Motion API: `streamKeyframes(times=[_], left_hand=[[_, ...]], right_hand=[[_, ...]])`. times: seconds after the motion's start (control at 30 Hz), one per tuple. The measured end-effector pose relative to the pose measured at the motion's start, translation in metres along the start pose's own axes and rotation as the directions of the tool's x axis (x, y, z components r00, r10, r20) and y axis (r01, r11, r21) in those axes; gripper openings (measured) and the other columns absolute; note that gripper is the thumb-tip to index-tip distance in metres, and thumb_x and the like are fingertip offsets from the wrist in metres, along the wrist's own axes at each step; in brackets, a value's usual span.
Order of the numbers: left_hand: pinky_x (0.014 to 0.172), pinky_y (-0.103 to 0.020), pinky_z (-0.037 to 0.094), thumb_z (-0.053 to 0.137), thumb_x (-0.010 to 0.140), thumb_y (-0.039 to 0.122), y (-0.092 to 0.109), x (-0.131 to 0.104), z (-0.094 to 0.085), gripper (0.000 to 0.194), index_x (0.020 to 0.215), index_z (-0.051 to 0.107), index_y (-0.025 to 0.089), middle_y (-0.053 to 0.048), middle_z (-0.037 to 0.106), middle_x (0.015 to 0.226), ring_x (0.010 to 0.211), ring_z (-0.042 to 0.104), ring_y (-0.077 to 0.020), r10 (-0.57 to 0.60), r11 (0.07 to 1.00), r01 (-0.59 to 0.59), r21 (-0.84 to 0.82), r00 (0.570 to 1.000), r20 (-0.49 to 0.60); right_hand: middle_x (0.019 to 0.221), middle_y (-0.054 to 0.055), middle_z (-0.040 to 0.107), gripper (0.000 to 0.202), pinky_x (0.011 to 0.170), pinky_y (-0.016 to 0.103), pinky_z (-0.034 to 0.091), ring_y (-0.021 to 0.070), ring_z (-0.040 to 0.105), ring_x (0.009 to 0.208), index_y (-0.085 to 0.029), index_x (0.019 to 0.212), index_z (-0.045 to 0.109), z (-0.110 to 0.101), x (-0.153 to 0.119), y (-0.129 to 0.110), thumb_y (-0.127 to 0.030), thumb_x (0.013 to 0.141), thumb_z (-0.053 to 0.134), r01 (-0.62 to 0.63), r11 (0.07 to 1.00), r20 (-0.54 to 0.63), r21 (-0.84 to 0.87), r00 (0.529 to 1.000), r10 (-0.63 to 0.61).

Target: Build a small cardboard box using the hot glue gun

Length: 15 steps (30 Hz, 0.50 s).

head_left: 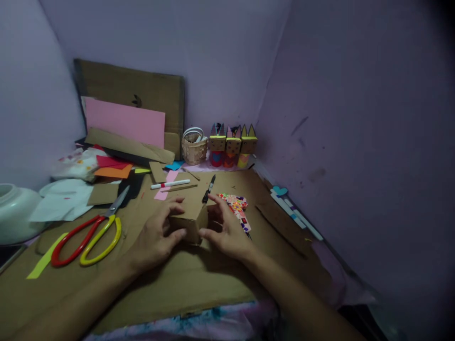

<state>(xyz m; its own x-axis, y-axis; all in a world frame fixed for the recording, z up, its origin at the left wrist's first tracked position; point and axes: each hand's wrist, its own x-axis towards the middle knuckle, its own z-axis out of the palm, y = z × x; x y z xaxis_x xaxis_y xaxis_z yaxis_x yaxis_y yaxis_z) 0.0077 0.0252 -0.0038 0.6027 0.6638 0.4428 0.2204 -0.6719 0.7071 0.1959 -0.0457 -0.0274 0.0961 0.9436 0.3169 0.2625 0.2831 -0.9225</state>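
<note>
A small cardboard box (pixel 191 226) stands near the middle of the cardboard-covered table (pixel 170 293). My left hand (pixel 159 232) grips its left side, thumb at the front edge and fingers curled over the top. On the right side, my right hand (pixel 225 227) holds the same box, with the thumb at its front corner and the fingers behind. A black pen (pixel 209 189) lies just behind the box. Beside my right hand is a colorful patterned piece (pixel 236 206), partly covered by that hand.
Large scissors (pixel 103 222) with red and yellow handles lie at the left, near a white pot (pixel 17 213). Behind are a marker (pixel 170 184), paper scraps, a small basket (pixel 195 149) and three box-headed figures (pixel 233 142). More markers (pixel 291 208) lie along the right edge.
</note>
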Motion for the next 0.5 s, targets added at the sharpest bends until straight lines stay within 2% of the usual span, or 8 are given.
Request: streamKeyframes(times=[0.07, 0.13, 0.2, 0.33, 0.4, 0.5], left_hand=[[0.086, -0.043, 0.052, 0.068, 0.071, 0.028, -0.002, 0.001, 0.0, 0.035, 0.1, 0.052, 0.018, -0.016, 0.056, 0.124, 0.11, 0.059, -0.0306, -0.147, 0.973, 0.148, -0.176, 0.989, 0.021], [0.081, -0.039, 0.054, 0.074, 0.066, 0.034, -0.003, 0.003, 0.001, 0.047, 0.104, 0.051, 0.017, -0.014, 0.059, 0.119, 0.103, 0.062, -0.0296, -0.262, 0.91, 0.265, -0.319, 0.964, 0.055], [0.081, -0.038, 0.054, 0.077, 0.063, 0.037, -0.003, 0.005, 0.002, 0.055, 0.106, 0.052, 0.017, -0.013, 0.061, 0.114, 0.1, 0.063, -0.0287, -0.329, 0.852, 0.323, -0.411, 0.943, 0.059], [0.082, -0.038, 0.053, 0.079, 0.06, 0.039, 0.0, 0.008, 0.001, 0.056, 0.105, 0.054, 0.016, -0.012, 0.063, 0.109, 0.103, 0.061, -0.0292, -0.388, 0.781, 0.348, -0.519, 0.921, 0.034], [0.082, -0.037, 0.053, 0.077, 0.064, 0.038, 0.002, 0.008, -0.001, 0.051, 0.105, 0.055, 0.016, -0.012, 0.064, 0.11, 0.103, 0.061, -0.0287, -0.393, 0.735, 0.36, -0.575, 0.917, 0.071], [0.083, -0.037, 0.052, 0.073, 0.07, 0.036, 0.004, 0.008, -0.002, 0.046, 0.109, 0.058, 0.017, -0.012, 0.066, 0.112, 0.102, 0.063, -0.028, -0.392, 0.614, 0.398, -0.682, 0.903, 0.174]], right_hand=[[0.106, 0.009, 0.062, 0.063, 0.085, 0.04, 0.052, 0.0215, 0.064, 0.096, -0.022, 0.132, 0.034, 0.001, 0.001, -0.002, -0.017, 0.077, 0.064, -0.033, 0.993, -0.03, 0.112, 0.999, 0.036], [0.11, 0.01, 0.063, 0.053, 0.087, 0.04, 0.052, 0.022, 0.063, 0.102, -0.022, 0.128, 0.039, 0.0, 0.001, -0.005, -0.021, 0.08, 0.062, -0.042, 0.981, 0.016, 0.192, 0.999, 0.04], [0.119, 0.013, 0.06, 0.054, 0.088, 0.042, 0.051, 0.0247, 0.06, 0.11, -0.022, 0.125, 0.042, 0.0, 0.0, -0.008, -0.028, 0.078, 0.067, -0.058, 0.967, 0.079, 0.246, 0.996, 0.04], [0.136, 0.015, 0.049, 0.076, 0.091, 0.044, 0.051, 0.0298, 0.051, 0.122, -0.024, 0.129, 0.041, -0.001, -0.002, -0.011, -0.042, 0.065, 0.079, -0.078, 0.961, 0.114, 0.267, 0.992, 0.049], [0.141, 0.015, 0.043, 0.085, 0.091, 0.045, 0.051, 0.0303, 0.051, 0.122, -0.025, 0.132, 0.04, -0.002, -0.002, -0.009, -0.05, 0.061, 0.08, -0.058, 0.954, 0.123, 0.293, 0.992, 0.023], [0.141, 0.015, 0.042, 0.086, 0.087, 0.043, 0.053, 0.0293, 0.056, 0.115, -0.026, 0.13, 0.042, -0.002, -0.002, -0.007, -0.055, 0.059, 0.079, -0.036, 0.954, 0.096, 0.298, 0.995, 0.008]])
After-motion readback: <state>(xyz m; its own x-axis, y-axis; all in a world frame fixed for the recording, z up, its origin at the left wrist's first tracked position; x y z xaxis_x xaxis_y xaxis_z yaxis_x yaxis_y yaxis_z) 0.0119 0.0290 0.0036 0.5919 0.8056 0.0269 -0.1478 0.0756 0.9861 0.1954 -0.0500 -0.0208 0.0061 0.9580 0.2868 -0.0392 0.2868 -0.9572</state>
